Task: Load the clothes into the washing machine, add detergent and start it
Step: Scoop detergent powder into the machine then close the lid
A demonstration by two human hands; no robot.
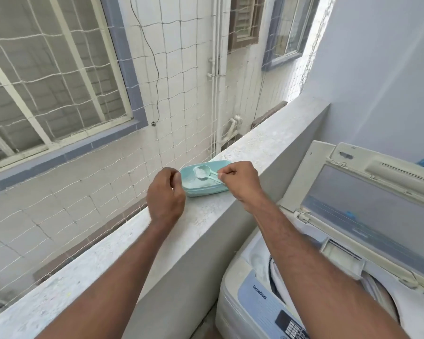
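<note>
Detergent box point(206, 188): pale blue, sat open on the ledge point(230, 211), white powder inside.
Spoon point(202, 172): heaped with powder, over the box.
Right hand point(240, 183): pinched the spoon's handle.
Left hand point(165, 194): curled beside the box, empty.
Washing machine point(267, 311): lid point(367, 211) raised, clothes point(287, 277) in the drum.

Bright, even daylight enters from the open far side through the netting point(88, 133), with a blown-out strip at the far right, soft faint shadows, slight motion blur on the left hand point(166, 195), and wide-angle bending of straight lines toward the edges.
</note>
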